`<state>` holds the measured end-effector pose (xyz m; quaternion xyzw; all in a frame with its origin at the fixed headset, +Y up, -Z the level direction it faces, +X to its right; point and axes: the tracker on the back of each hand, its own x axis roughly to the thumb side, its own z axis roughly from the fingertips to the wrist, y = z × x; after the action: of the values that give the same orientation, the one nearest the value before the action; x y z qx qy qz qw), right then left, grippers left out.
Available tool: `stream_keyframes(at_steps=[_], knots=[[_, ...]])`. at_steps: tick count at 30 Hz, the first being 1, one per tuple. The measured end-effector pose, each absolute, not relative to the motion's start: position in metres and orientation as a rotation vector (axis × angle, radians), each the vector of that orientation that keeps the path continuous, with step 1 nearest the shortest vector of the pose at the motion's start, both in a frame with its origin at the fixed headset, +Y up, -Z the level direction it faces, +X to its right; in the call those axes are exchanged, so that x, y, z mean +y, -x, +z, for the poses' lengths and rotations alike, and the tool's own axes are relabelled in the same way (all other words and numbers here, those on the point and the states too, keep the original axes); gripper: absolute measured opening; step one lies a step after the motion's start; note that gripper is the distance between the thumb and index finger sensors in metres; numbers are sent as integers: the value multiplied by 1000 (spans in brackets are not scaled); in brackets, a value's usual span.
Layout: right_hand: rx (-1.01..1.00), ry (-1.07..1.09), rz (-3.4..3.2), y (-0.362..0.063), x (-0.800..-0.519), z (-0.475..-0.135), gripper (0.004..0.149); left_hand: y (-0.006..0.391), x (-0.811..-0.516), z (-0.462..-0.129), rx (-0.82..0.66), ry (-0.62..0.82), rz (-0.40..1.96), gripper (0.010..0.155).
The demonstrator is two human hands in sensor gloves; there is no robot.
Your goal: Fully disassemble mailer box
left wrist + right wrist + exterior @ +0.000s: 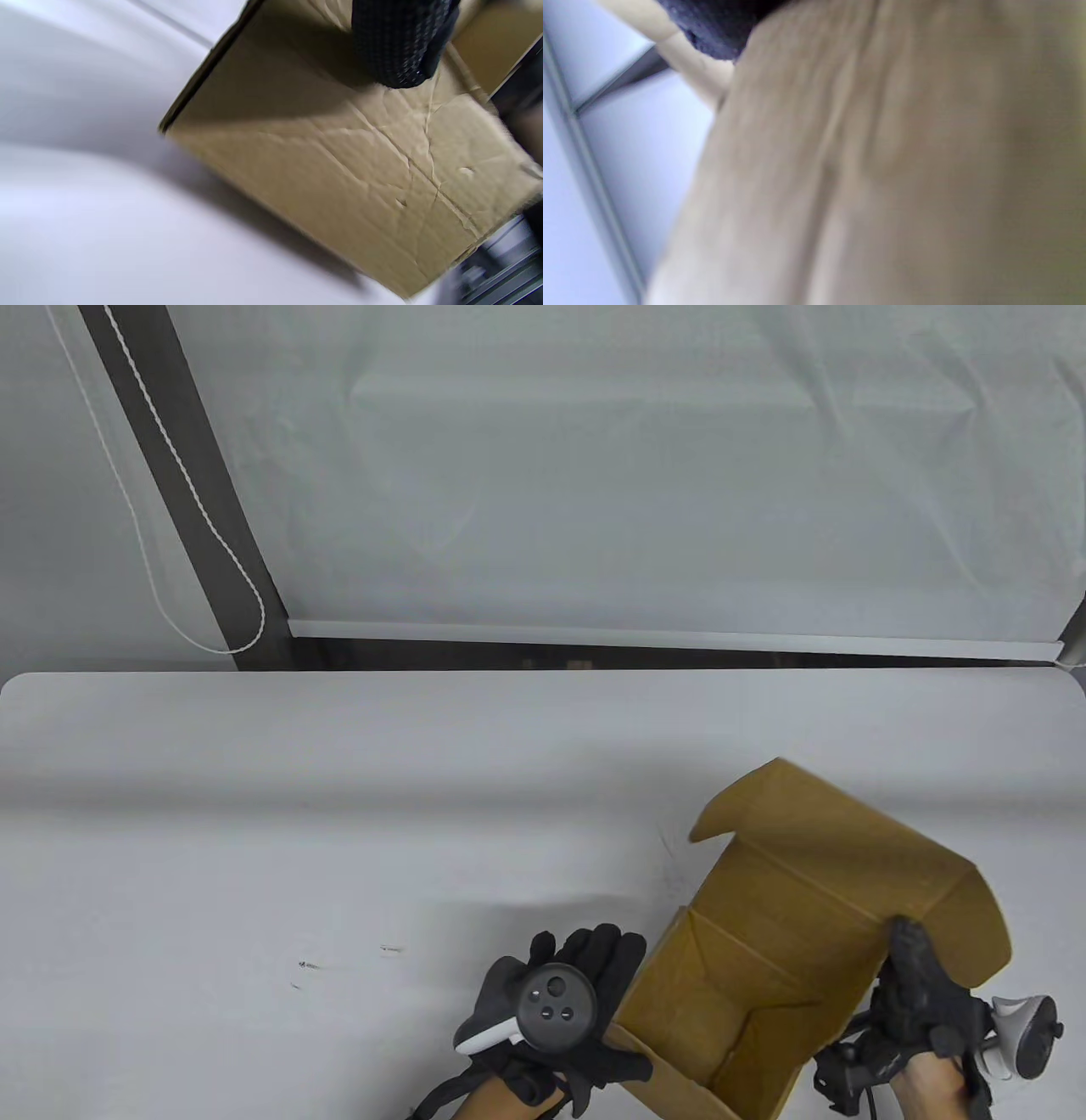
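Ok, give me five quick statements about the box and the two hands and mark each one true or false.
1. The box is open, its lid standing up. True.
2. The box sits at the table's far left. False: it sits at the near right of the table.
3. The left hand lies against the box's left outer wall. True; the left wrist view shows a gloved finger on the cardboard.
4. The right hand rests flat on the table, away from the box. False: its fingers reach over the box's right edge.
5. The box is already flattened. False: its walls are upright and it keeps its box shape.
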<state>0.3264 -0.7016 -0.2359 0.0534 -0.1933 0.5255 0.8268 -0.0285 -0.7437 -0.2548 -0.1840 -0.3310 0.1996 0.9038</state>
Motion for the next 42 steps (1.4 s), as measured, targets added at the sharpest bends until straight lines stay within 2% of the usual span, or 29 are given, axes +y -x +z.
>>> stream_keyframes(at_steps=[2,5,7,11,14,16,18,23,28,30,33,35,38,42], knots=[[-386,-156,1133,-329,-704,-238,48,28,-744,-257,-674,396,425,111],[-357,-204,1164,-328,-701,-241,50,35,-739,-259,-735,369,588,111],[-310,-246,1167,-323,-699,-242,51,44,-735,-260,-730,297,806,110],[-105,-446,1212,-302,-695,-248,56,55,-732,-263,-601,202,1256,98],[5,-529,1192,-292,-694,-248,56,61,-735,-265,-568,175,1273,82],[11,-508,1163,-292,-696,-249,57,63,-735,-265,-549,166,1307,67],[34,-491,1115,-294,-699,-251,58,64,-733,-266,-544,157,1330,59],[34,-401,1194,-302,-710,-254,71,73,-734,-269,-468,132,1389,59],[156,-609,1333,-300,-707,-256,98,96,-731,-272,-331,-7,1489,60],[215,-626,1471,-296,-707,-255,102,102,-729,-274,-342,-18,1490,59],[156,-488,1768,-294,-714,-257,94,101,-731,-276,-386,9,1500,59],[24,-365,1891,-298,-719,-258,77,99,-732,-276,-401,26,1504,59],[-19,-272,1877,-313,-719,-260,57,100,-733,-276,-376,31,1515,60],[-12,-216,1845,-328,-716,-262,54,101,-739,-276,-298,48,1479,64]])
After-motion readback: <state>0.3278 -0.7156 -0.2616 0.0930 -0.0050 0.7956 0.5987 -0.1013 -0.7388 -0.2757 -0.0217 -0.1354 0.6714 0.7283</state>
